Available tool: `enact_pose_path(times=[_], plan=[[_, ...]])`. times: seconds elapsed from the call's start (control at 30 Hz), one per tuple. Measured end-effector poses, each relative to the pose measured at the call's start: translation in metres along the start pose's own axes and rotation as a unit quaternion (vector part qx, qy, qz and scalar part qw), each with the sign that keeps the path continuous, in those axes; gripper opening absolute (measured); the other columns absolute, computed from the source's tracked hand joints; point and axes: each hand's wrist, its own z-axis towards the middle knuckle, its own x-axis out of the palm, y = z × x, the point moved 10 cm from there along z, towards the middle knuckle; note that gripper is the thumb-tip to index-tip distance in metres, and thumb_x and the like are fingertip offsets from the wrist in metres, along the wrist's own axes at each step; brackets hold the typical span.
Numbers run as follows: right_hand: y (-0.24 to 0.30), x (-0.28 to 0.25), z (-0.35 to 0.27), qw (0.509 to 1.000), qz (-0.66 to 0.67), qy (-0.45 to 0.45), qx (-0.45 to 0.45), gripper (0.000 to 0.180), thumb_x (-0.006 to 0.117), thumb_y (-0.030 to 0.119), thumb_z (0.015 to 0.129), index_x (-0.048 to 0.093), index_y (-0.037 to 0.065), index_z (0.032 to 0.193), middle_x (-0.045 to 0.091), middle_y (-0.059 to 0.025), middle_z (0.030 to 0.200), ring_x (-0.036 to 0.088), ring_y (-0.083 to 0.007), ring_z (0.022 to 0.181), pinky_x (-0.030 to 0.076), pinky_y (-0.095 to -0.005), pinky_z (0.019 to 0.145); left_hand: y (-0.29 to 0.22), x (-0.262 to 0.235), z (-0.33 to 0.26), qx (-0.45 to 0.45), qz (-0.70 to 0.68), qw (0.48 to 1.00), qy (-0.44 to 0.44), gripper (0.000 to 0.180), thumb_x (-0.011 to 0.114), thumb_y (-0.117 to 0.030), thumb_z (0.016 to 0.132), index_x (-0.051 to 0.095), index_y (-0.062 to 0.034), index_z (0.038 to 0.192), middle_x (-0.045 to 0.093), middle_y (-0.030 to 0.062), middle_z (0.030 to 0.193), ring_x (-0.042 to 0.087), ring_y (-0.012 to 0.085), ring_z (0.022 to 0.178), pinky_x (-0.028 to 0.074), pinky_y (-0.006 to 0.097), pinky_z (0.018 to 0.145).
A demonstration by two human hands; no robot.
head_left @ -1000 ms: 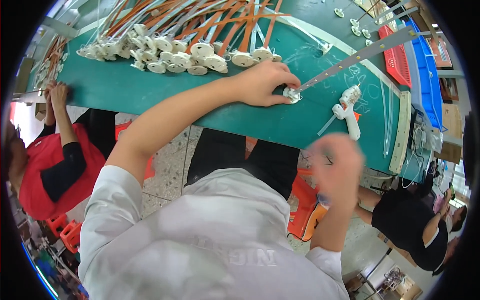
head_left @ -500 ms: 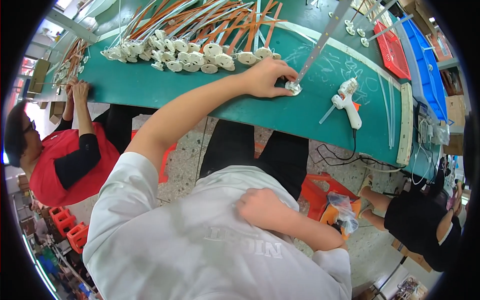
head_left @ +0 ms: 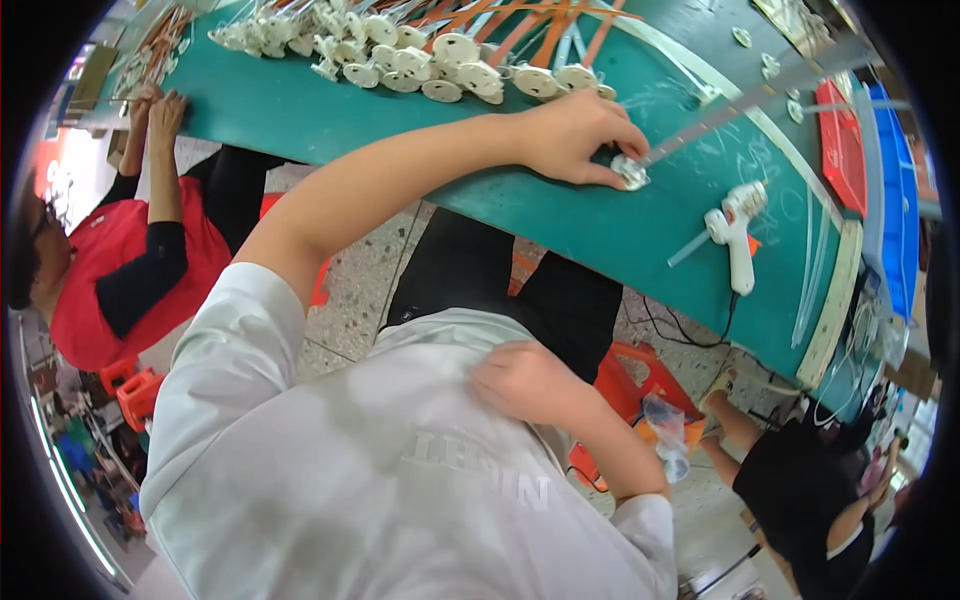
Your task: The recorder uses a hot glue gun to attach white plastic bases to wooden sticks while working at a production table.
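Note:
My left hand (head_left: 585,135) is closed by its fingertips around a small white round base (head_left: 630,177) on the green table (head_left: 420,130). From that base a long flat grey strip (head_left: 740,104), dotted with spots, rises slanting to the far right. My right hand (head_left: 528,380) lies with curled fingers against the front of my white shirt, and nothing shows in it. On the table to the right of the left hand is a white glue gun (head_left: 738,225), with a translucent glue stick (head_left: 687,250) poking out of it.
Many white discs with orange and grey strips (head_left: 430,65) lie heaped at the far side. Clear sticks (head_left: 808,270) lie near the right edge. Red (head_left: 842,150) and blue (head_left: 895,200) trays stand beyond. A person in red (head_left: 140,270) works at left; another person (head_left: 800,490) is at right.
The view has shifted, so the table things sit farther right or higher. The strip leans over more to the right, its base still held by my left hand. My right hand stays on the shirt.

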Motion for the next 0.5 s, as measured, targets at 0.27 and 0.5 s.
enact_pose_path(times=[0.27,0.5], plan=[[-0.118,-0.223,-0.06,0.802,-0.062,-0.513,0.3,0.012,0.076,-0.004,0.086,0.072,-0.003,0.097,0.071,-0.0072,0.091,0.067,-0.0126,0.082,0.053,-0.0234,0.064,0.004,0.0,-0.008,0.006,-0.021,1.0,-0.021,0.037,0.083,-0.018,0.076,0.07,-0.0032,0.107,0.074,0.0091,0.096,0.07,0.0281,0.092,0.053,0.038,0.084],[-0.162,-0.202,-0.021,0.852,-0.021,-0.4,0.338,0.021,0.076,-0.006,0.086,0.072,-0.01,0.106,0.073,-0.0162,0.103,0.068,-0.0162,0.093,0.058,-0.0285,0.075,0.014,0.004,-0.005,-0.017,-0.028,0.999,-0.024,0.036,0.081,-0.018,0.074,0.072,-0.0008,0.104,0.076,0.0119,0.097,0.072,0.0292,0.091,0.054,0.038,0.083]])
